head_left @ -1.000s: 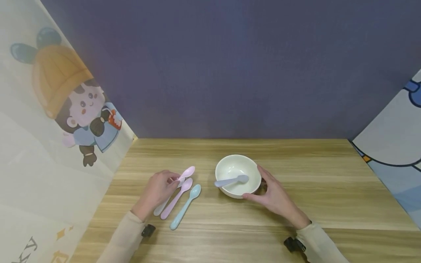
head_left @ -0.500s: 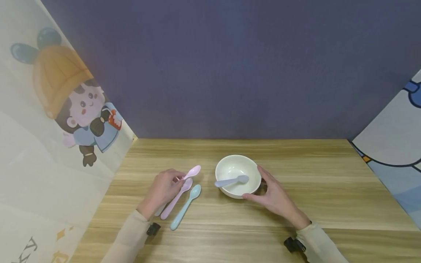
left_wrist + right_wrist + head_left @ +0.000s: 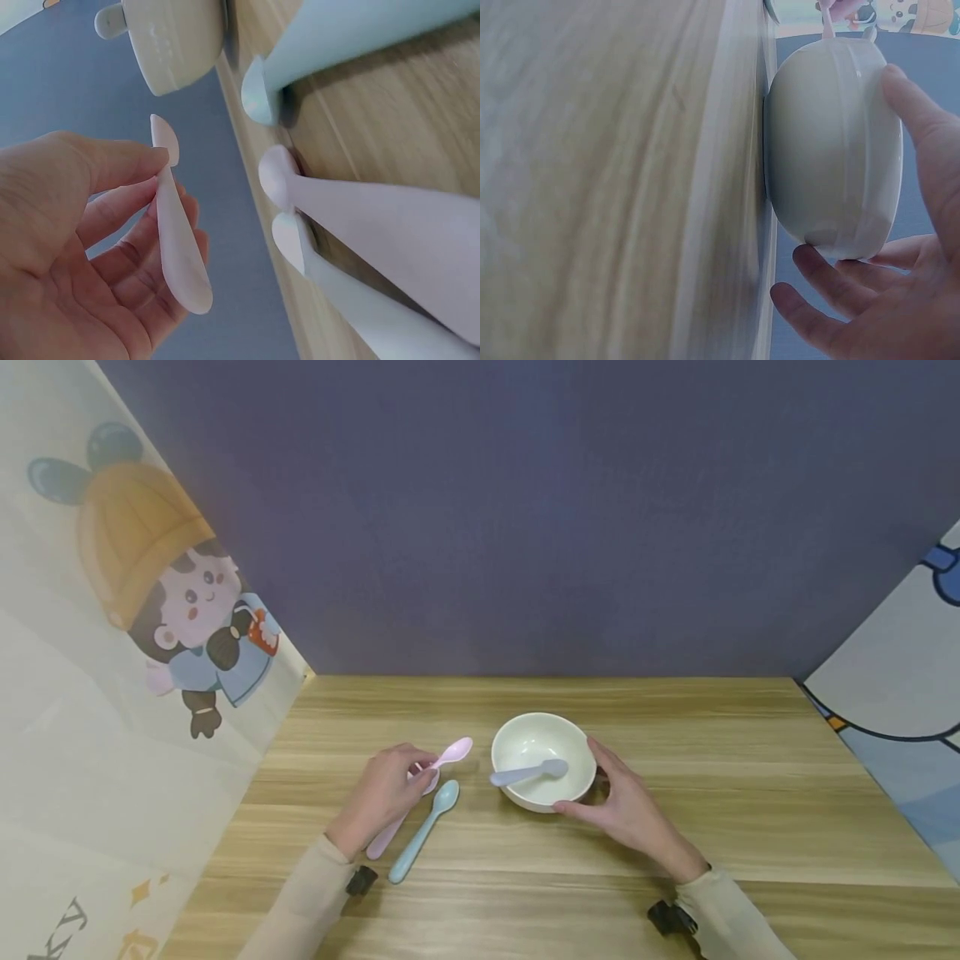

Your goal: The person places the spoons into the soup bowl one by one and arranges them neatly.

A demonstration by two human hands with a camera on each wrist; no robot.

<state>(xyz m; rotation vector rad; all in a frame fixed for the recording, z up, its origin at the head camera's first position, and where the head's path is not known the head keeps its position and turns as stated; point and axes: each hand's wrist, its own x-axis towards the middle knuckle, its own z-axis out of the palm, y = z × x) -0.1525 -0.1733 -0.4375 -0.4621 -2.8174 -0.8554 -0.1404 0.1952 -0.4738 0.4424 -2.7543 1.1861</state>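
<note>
My left hand pinches a pink spoon between thumb and fingers, raised above the table left of the bowl. In the left wrist view its handle hangs free below the fingertips. Under this hand lie a light purple spoon and a white spoon, the latter hidden in the head view. A light blue spoon lies just to their right. My right hand grips the white bowl at its right side, thumb and fingers on the rim. A lavender spoon rests inside, its handle over the left rim.
The wood-grain table runs back to a dark blue panel. A white panel with a cartoon figure stands along the left, and another printed panel borders the right.
My left hand has moved right, carrying the pink spoon away from the other spoons and nearer the bowl. The right hand and bowl have stayed in place.
</note>
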